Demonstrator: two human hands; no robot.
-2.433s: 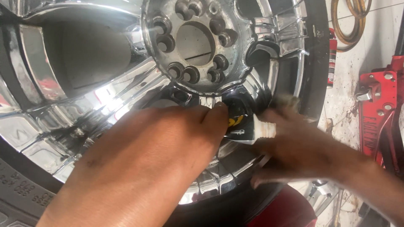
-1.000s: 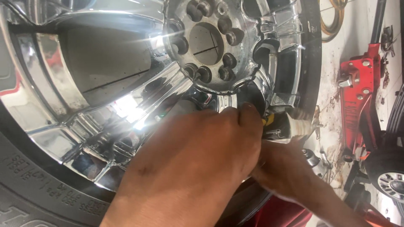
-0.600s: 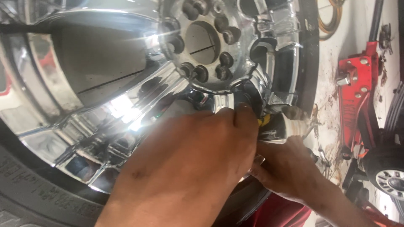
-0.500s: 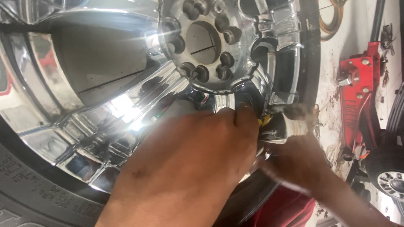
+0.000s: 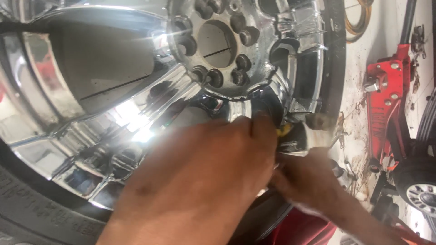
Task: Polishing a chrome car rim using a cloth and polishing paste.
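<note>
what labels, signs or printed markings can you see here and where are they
Raised lettering: moulded on the black tyre sidewall, bottom left below the chrome wheel; black on black.
Pale lettering: down the arm of the red floor jack, right side.
Small yellow patch: by the left hand fingertips; too hidden to tell if it is a label.

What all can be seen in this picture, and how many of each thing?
chrome wheel: one, shiny silver, fills the left and centre
lug holes: several, dark, ringed around the hub opening
tyre: one, black, around the wheel's rim
small yellow part: one, at the rim edge, mostly hidden by the hands
floor jack: one, red, on the floor at right
coiled hose: one, yellowish, top right
second wheel: one, partly seen, far right
left hand: one, pressed on the wheel by the yellow part
right hand: one, blurred, beside it
</note>
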